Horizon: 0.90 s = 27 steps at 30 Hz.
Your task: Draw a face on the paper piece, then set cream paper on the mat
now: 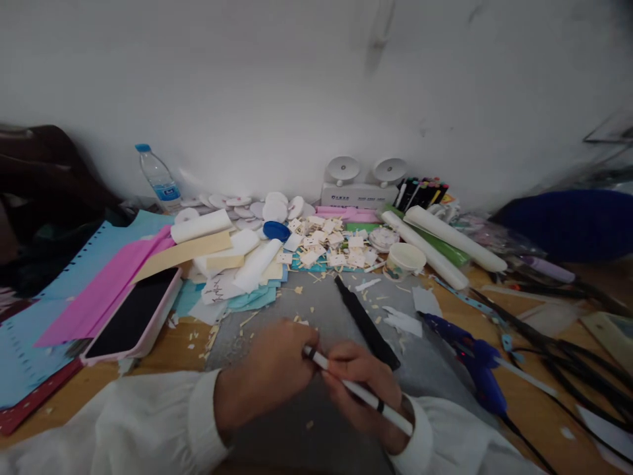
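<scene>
A white pen with black bands is held in my right hand, its tip end pointing up-left toward my left hand. My left hand is closed, back upward, and meets the pen's tip end; whatever its fingers hold is hidden. Both hands are over a grey mat. Beyond them lies a pile of small cream square pieces with drawn marks and thin sticks. A black marker-like object rests on the mat just behind my right hand.
On the left are a phone, pink and blue paper and a water bottle. A paper cup, white rolls and markers stand behind. A blue glue gun and cables lie right. Paper scraps dot the mat.
</scene>
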Motion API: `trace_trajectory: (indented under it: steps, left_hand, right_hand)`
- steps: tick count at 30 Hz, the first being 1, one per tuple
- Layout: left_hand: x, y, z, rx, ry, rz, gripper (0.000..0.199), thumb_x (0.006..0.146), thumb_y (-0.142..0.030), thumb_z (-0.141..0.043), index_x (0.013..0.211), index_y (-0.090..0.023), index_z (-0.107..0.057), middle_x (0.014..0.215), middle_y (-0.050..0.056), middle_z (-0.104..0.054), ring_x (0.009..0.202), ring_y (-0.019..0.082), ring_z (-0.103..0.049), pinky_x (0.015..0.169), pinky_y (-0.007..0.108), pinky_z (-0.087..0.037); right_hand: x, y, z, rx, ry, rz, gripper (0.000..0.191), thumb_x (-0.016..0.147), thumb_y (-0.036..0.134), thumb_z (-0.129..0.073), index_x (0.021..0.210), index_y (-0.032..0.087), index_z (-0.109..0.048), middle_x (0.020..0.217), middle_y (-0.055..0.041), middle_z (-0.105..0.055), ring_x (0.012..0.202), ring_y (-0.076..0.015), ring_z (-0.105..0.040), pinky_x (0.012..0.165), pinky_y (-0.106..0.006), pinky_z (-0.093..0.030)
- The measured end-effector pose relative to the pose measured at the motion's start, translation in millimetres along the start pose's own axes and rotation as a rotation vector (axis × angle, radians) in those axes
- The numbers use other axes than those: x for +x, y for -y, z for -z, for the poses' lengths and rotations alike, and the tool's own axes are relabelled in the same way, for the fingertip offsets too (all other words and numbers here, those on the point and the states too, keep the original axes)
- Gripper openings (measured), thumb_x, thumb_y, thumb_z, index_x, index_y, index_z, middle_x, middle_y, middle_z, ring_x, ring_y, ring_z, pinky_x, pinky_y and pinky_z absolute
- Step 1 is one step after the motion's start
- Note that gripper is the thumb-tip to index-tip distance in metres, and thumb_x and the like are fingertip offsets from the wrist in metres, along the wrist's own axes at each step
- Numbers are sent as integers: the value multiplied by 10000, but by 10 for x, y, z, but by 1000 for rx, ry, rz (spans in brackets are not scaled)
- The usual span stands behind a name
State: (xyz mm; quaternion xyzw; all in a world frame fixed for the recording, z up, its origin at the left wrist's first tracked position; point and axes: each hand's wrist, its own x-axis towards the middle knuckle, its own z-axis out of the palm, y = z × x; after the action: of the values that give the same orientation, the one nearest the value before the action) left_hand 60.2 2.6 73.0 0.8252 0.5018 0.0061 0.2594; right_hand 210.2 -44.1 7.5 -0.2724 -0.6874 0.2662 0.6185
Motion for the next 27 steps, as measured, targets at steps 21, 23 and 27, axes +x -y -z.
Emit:
trace_trajectory:
  steps: [21,23,27]
  left_hand:
    - [197,667,-79,216,-156,-335,187,795,-279,-683,950,-181,-648,964,56,-637,959,227,-573,856,344,-427]
    - [232,657,-17,221,-182,-367,187,789,-269,-689,954,-186,-660,972,55,-649,963,228,-582,853,340,-418]
    - [422,689,242,240,-296,-388,229,794,-286,-698,998,-184,-667,998,64,-661,975,234,-588,856,344,-410]
  right_hand:
    - [90,-296,-104,773,-539,-967,239,711,288,-662,622,190,-464,499,69,-484,433,-62,-363,402,-190,-264]
    - [94,-309,-95,814,-538,-996,252,709,299,-652,599,189,-454,491,70,-460,432,-61,-343,402,-193,-260]
    - [112,-317,-79,859,-545,-1029,272,713,310,-639,565,183,-450,484,63,-447,432,-59,-330,401,-195,-255]
